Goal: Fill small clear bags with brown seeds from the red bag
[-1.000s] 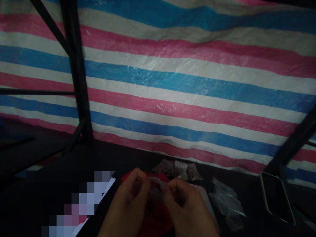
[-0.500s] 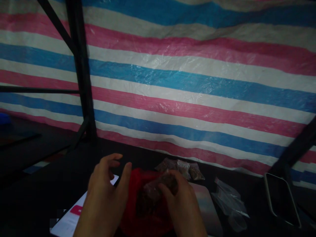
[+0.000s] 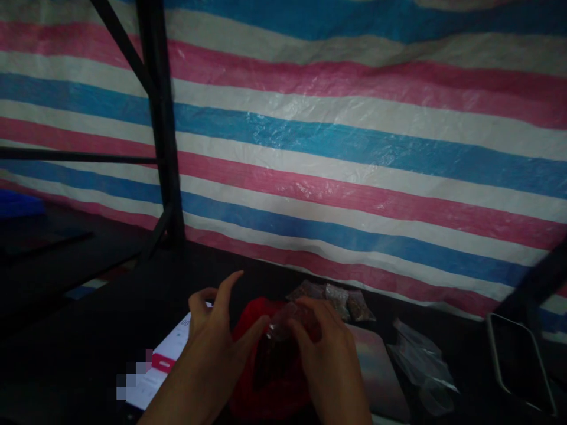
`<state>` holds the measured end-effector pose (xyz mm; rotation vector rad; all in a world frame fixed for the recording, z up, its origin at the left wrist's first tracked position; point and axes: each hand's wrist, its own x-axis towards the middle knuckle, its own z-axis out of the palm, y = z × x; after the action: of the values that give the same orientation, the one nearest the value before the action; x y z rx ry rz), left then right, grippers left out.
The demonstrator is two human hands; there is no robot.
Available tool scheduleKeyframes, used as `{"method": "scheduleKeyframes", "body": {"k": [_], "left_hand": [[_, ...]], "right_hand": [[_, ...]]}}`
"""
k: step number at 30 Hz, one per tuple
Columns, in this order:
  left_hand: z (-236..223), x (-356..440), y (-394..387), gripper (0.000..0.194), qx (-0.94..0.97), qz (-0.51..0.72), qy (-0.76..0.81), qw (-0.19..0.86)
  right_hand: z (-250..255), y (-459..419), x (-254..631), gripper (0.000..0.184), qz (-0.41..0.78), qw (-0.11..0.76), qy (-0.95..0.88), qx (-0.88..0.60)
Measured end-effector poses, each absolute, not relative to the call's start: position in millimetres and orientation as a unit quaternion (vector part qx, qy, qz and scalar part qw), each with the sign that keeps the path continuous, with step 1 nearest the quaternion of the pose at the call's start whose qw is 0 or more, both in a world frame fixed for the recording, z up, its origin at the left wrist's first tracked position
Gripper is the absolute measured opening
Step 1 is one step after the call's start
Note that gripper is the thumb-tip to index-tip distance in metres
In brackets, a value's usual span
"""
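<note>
The right hand (image 3: 330,354) pinches a small clear packet (image 3: 290,319) with dark contents, thumb and fingers closed on its upper edge. The packet hangs just above a red bag (image 3: 252,319) that sits on the dark counter (image 3: 88,330). The left hand (image 3: 217,327) is beside it with fingers spread apart and holds nothing; only its thumb comes near the left side of the packet. So the packet lies between both hands, closer to the right one, and its long axis looks roughly upright, though the dim light makes this uncertain. Behind it, three filled packets (image 3: 332,295) lie in a row. Empty plastic bags (image 3: 420,366) rest to the right.
</note>
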<state>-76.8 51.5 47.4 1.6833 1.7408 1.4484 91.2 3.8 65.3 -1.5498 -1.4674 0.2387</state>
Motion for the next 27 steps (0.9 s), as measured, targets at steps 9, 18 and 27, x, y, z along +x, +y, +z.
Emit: {"method": "scheduleKeyframes", "body": {"k": [9,18,27], "left_hand": [[46.3,-78.4,49.5,0.077,0.615,0.475,0.611,0.152],[51.2,-84.1,51.2,0.081,0.595,0.480,0.623,0.167],[62.5,-87.0,47.5,0.082,0.590,0.462,0.642,0.160]], "right_hand": [[73.1,-2.2,93.6,0.021,0.111,0.495,-0.601,-0.618],[88.2,-5.1,134.1,0.046,0.151,0.581,-0.455,-0.658],[63.8,-46.2,306.7,0.056,-0.081,0.264,-0.290,-0.916]]}}
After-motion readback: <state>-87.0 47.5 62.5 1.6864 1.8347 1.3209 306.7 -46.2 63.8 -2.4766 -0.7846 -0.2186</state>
